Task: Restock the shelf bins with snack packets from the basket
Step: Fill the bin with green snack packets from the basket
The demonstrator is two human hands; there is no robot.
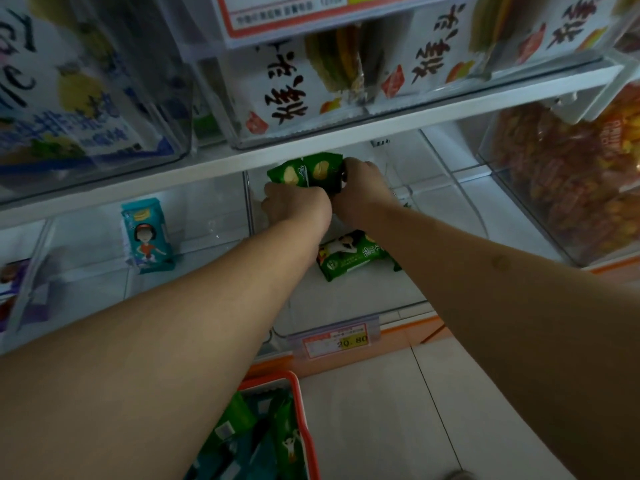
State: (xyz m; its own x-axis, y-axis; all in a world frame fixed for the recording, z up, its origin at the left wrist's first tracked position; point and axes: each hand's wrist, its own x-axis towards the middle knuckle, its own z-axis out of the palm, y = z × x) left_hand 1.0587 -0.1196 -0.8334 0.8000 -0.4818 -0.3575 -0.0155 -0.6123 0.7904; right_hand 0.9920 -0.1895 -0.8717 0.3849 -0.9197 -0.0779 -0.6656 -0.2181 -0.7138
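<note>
In the head view, both arms are reaching deep into the clear middle bin (346, 306) on the lower shelf. The left hand (298, 206) and the right hand (363, 192) are together grasping 2 green packets (306, 173), held upright side by side at the back of the bin, just under the white shelf edge (207, 169). The packets are sitting above and beyond both hands, with their long axes standing roughly vertical. The right hand is wrapping their right edge; the left is gripping from below and to the left. Another green packet (353, 254) is lying flat nearer the bin front, beneath the right forearm. The red basket (304, 427) is sitting on the floor below, holding more packets. Setting the pair down seems to call for a short drop straight down.
</note>
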